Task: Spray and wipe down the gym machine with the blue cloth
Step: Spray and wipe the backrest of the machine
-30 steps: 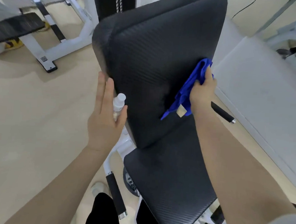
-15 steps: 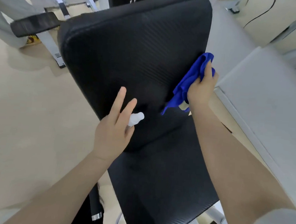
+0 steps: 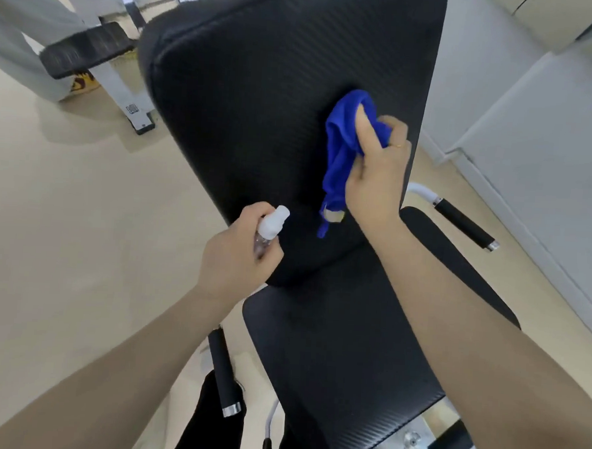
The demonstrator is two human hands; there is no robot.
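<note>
Blue cloth (image 3: 343,151) bunched in our right hand (image 3: 376,173), spray bottle (image 3: 268,229) gripped in our left hand (image 3: 238,252), we should wipe the backrest (image 3: 260,102) edge to edge with overlapping strokes.

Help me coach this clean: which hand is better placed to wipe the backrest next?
Right. The right hand already grips the cloth against the backrest. The left hand holds the spray bottle at the pad's lower edge.

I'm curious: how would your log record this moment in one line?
left hand: grips spray bottle | right hand: holds blue cloth on backrest
</note>
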